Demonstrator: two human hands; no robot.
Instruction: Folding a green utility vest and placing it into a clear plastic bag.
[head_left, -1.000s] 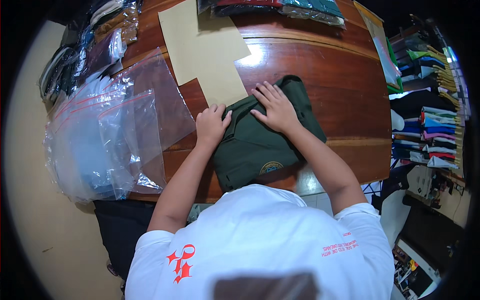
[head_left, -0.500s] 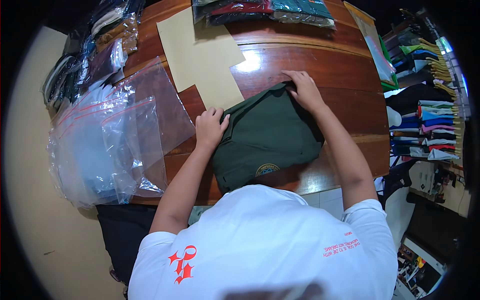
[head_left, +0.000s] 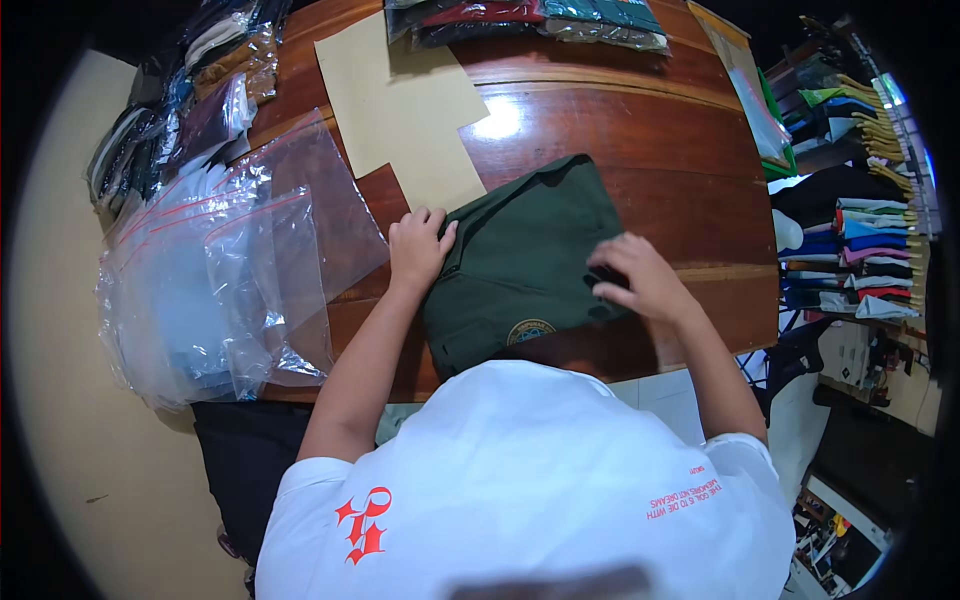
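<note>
A folded dark green garment (head_left: 530, 250), bearing a round gold and blue emblem near its lower edge, lies on the wooden table in front of me. At its upper left edge, my left hand (head_left: 418, 250) holds the cloth between bent fingers and thumb. My right hand (head_left: 640, 275) is by the garment's right edge, thumb and fingers apart. Its fingertips are close to the cloth; whether they touch it is hard to see. The garment's upper right corner lies free of both hands.
Clear plastic bags with red strips (head_left: 220, 270) are heaped at the left. A notched tan cardboard sheet (head_left: 405, 110) lies beyond the garment. Bagged clothes (head_left: 540, 20) sit at the far edge, with more bagged clothes (head_left: 215, 100) at far left. Hanging clothes (head_left: 870, 250) are off the table's right side.
My right hand has left the garment's upper right corner and come down toward me along its right side. That side now lies further in to the left. My left hand stays nearly in place.
</note>
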